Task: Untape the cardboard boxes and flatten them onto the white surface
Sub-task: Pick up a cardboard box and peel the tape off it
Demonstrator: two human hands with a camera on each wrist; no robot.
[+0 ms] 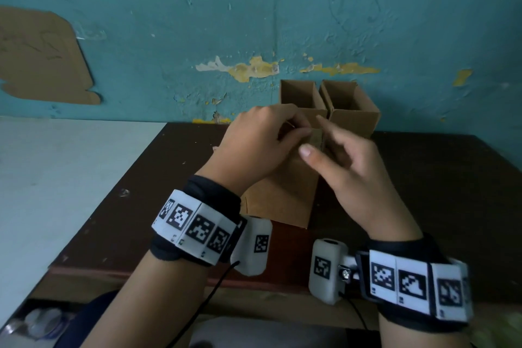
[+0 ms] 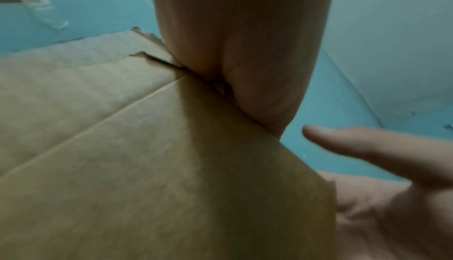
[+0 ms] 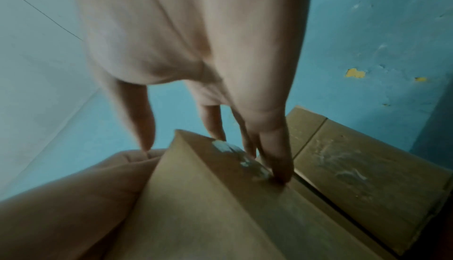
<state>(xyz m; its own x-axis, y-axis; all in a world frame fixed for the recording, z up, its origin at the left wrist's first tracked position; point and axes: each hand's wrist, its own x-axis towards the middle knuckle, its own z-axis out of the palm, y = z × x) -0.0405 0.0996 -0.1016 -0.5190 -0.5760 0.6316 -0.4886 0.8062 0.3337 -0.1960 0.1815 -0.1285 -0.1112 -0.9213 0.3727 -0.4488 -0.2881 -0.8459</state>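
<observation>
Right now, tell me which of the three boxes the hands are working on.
The nearest box, at the table's front. Both the left hand and right hand are at its top; the two open boxes by the wall stand untouched.

A dark brown table (image 1: 423,192) is set against a teal wall (image 1: 254,8) whose paint is peeled to yellow and white patches. A torn brown cardboard sheet (image 1: 42,56) is stuck on the wall at the left. Small pale specks are scattered near the table's left edge.
</observation>
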